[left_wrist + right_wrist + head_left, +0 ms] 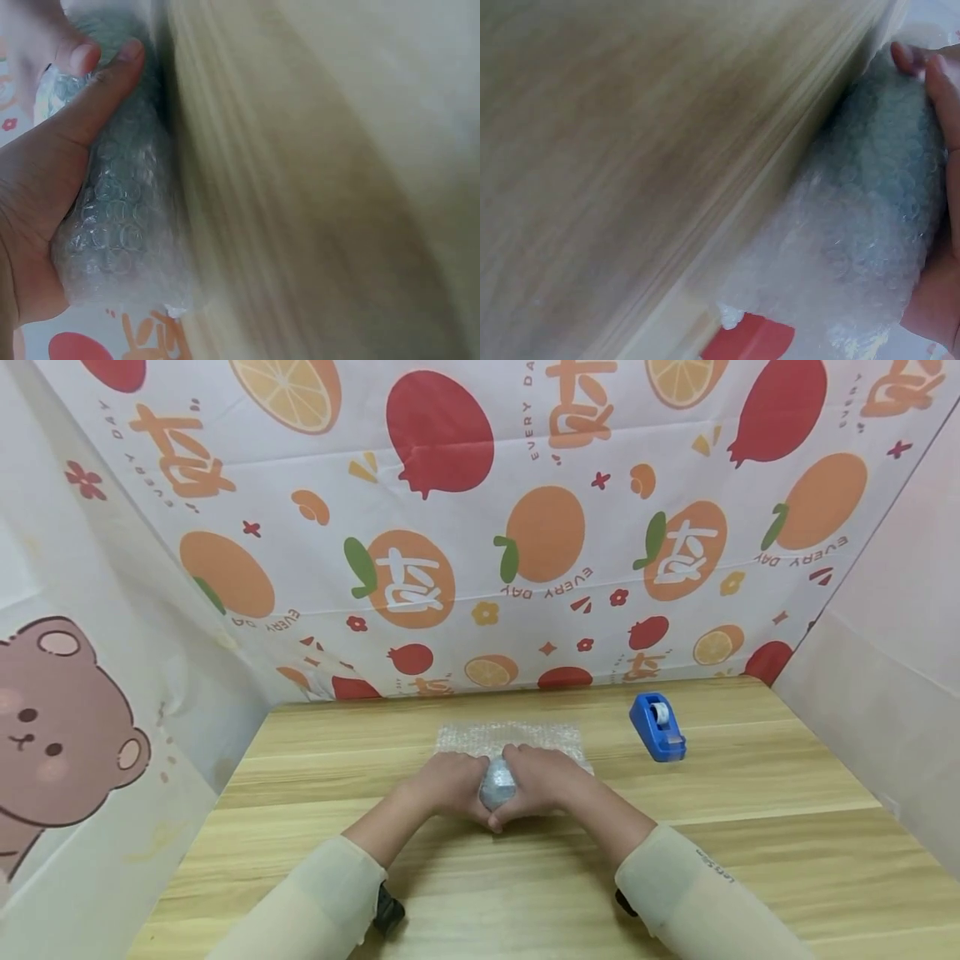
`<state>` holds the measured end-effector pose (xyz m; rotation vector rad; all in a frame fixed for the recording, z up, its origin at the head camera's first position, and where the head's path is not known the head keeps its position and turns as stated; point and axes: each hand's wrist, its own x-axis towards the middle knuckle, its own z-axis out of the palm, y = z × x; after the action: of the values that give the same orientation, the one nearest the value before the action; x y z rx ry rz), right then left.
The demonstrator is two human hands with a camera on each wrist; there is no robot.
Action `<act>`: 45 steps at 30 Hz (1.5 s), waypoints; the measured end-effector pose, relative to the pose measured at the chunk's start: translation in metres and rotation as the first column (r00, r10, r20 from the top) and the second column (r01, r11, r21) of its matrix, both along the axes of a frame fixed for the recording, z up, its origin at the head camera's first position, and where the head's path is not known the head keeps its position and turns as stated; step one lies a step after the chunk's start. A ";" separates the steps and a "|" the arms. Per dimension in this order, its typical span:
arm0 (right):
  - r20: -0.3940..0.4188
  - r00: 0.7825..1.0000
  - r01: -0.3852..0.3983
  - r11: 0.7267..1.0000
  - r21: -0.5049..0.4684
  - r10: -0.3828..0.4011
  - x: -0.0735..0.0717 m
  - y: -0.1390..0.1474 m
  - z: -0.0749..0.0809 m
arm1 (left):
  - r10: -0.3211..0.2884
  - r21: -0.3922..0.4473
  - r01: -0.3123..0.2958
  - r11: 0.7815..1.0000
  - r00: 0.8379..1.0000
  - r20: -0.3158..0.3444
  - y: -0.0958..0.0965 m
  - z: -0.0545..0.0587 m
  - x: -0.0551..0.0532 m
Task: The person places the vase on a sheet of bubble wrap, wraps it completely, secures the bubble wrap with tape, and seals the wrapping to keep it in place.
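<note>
Both hands hold a bundle rolled in clear bubble wrap (498, 783) at the middle of the wooden table. My left hand (454, 781) grips its left side, and the right hand (545, 779) grips the opposite side. The thumbs meet on the near side of the roll. Beyond the hands, a flat stretch of bubble wrap (517, 737) spreads over the tabletop. Greenish-blue shows through the wrapped bundle (120, 202) in the left wrist view; what is inside is hidden. In the right wrist view, loose wrap flares past the end of the bundle (885, 172).
A blue tape dispenser (658, 728) with a roll of tape stands toward the back right of the wooden table (337, 743). A fruit-patterned cloth (480, 543) hangs along the table's back edge. Pale sheets hang at both sides, the left one (67, 727) with a bear print.
</note>
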<state>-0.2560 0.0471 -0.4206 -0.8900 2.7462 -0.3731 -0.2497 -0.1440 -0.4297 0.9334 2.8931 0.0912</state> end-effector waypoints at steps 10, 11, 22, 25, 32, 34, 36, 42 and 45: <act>0.139 0.990 -0.013 0.994 -0.105 0.027 -0.018 0.003 -0.007 | -0.003 0.023 -0.002 1.000 0.978 0.210 0.000 0.000 -0.017; 0.142 0.990 -0.012 0.994 -0.108 0.027 -0.019 0.003 -0.008 | 0.000 0.020 -0.005 1.000 0.973 0.231 0.000 0.000 -0.018; 0.115 0.992 0.065 0.985 -0.162 -0.046 -0.029 0.001 -0.009 | 0.048 0.051 -0.074 0.996 0.919 0.392 0.002 0.007 -0.029; 0.126 0.991 0.073 0.982 -0.176 -0.051 -0.032 0.000 -0.010 | 0.030 0.077 -0.070 0.995 0.900 0.435 0.002 0.005 -0.033; 0.170 0.983 0.094 0.980 -0.176 -0.064 -0.043 -0.001 -0.011 | 0.038 0.097 -0.109 0.989 0.835 0.549 0.001 0.004 -0.042; 0.215 0.974 0.106 0.977 -0.186 -0.065 -0.045 -0.001 -0.012 | 0.059 0.078 -0.124 0.989 0.827 0.559 0.000 0.004 -0.043; 0.259 0.964 0.120 0.973 -0.197 -0.066 -0.048 -0.002 -0.013 | 0.090 0.045 -0.139 0.989 0.823 0.561 -0.002 0.003 -0.044; 0.273 0.958 0.154 0.960 -0.236 -0.086 -0.052 0.000 -0.016 | 0.110 -0.001 -0.132 0.991 0.821 0.560 -0.002 0.003 -0.046; 0.231 0.968 0.157 0.951 -0.268 -0.094 -0.055 0.004 -0.015 | 0.113 -0.011 -0.130 0.992 0.820 0.561 -0.002 0.005 -0.048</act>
<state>-0.3107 0.0509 -0.4357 -0.6873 2.5920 -0.8549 -0.2981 -0.1458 -0.4248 0.5883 2.3932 0.3547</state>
